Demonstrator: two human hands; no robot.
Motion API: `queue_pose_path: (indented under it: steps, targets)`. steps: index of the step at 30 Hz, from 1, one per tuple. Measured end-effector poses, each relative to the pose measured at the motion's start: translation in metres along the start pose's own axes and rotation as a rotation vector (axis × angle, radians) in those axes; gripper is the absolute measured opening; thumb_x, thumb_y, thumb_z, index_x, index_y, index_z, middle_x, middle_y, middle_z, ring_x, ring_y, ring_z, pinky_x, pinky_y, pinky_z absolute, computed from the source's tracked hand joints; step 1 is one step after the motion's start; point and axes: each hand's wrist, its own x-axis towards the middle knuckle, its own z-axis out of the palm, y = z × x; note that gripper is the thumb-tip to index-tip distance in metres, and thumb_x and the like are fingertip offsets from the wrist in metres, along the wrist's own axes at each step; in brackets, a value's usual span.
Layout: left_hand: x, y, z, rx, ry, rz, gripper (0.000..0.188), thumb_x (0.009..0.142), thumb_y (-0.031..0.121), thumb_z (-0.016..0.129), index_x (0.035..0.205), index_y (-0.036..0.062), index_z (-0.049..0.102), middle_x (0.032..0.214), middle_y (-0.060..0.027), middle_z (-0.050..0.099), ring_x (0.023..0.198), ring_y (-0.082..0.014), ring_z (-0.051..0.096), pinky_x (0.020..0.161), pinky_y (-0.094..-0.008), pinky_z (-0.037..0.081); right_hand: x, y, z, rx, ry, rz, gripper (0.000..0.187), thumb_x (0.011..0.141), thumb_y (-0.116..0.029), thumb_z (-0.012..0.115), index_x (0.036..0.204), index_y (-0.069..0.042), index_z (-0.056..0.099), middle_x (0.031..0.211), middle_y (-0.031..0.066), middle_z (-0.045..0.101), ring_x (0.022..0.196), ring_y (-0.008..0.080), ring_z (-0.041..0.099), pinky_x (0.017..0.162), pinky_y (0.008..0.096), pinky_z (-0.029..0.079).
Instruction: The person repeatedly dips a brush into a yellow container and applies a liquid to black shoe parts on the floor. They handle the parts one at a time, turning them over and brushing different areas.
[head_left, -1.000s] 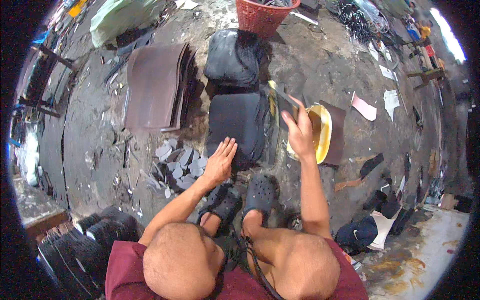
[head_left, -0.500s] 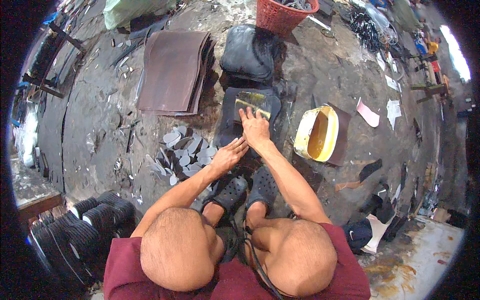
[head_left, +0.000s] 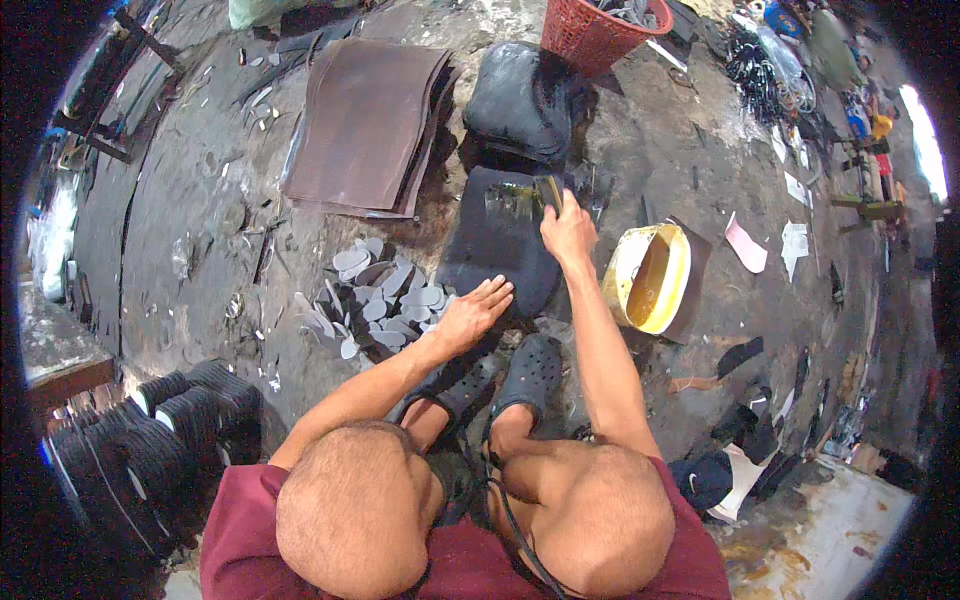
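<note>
A black sheet (head_left: 490,250) lies on the floor in front of my feet, with a wet, shiny patch of yellowish glue toward its far end. My left hand (head_left: 478,314) rests on the sheet's near left part, fingers stretched out. At the far right edge of the sheet, my right hand (head_left: 569,230) grips a small flat glue spreader (head_left: 549,191), which is tilted up on its edge. To the right stands a whitish-yellow tub (head_left: 619,274) holding amber glue. Left of my left hand lies a heap of grey oval sole-shaped pieces (head_left: 385,298).
Beyond the sheet sits a stack of black pieces (head_left: 517,100), and to its left a stack of brown sheets (head_left: 365,125). A red basket (head_left: 600,40) stands at the back. Black soles (head_left: 160,440) fill the near left. Scraps (head_left: 745,245) lie at right.
My right hand has lifted from lying flat over the spreader, moving right and tipping it upright. My left hand has parted from it, staying near the sheet's near edge. The view has shifted slightly.
</note>
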Motion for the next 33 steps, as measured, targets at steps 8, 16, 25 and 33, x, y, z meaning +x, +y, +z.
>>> queue_pose_path:
  steps: [8,16,25,33]
  targets:
    - [0.009,0.014,0.005,-0.006,-0.002,-0.027,0.052,0.085,0.007,0.054,0.137,-0.0001,0.054,0.153,-0.0146,0.045,0.148,-0.0316,0.035,0.120,-0.0420,0.036,0.067,-0.077,-0.007,-0.349,-0.582,-0.633,0.043,0.080,-0.029,0.066,0.123,-0.030,0.071,0.110,0.0094,0.074,0.103,0.0314,0.070,0.086,0.0455,0.056]
    - [0.013,-0.010,-0.004,-0.060,-0.006,-0.026,0.061,0.085,0.006,0.053,0.145,-0.0018,0.045,0.156,-0.0170,0.041,0.146,-0.0328,0.037,0.121,-0.0447,0.033,-0.001,-0.089,-0.012,-0.136,-0.490,-0.803,0.048,0.071,-0.013,0.065,0.115,-0.031,0.074,0.099,0.0123,0.075,0.096,0.0329,0.072,0.083,0.0455,0.057]
    - [0.025,0.017,-0.009,0.114,-0.018,-0.086,0.074,0.083,0.020,0.065,0.148,-0.0027,0.038,0.151,-0.0285,0.039,0.142,-0.0443,0.037,0.121,-0.0499,0.029,0.012,-0.047,-0.010,-0.330,-0.401,-0.548,0.031,0.085,-0.021,0.064,0.116,-0.020,0.067,0.101,0.0164,0.074,0.097,0.0375,0.072,0.082,0.0537,0.056]
    - [0.038,0.038,0.001,0.023,0.103,-0.243,0.088,0.081,0.041,0.072,0.144,-0.0108,0.040,0.150,-0.0339,0.037,0.144,-0.0479,0.032,0.121,-0.0538,0.026,-0.015,-0.067,-0.013,-0.249,-0.320,-0.590,0.031,0.083,-0.018,0.062,0.113,-0.021,0.071,0.092,0.0145,0.075,0.087,0.0359,0.073,0.074,0.0512,0.057]
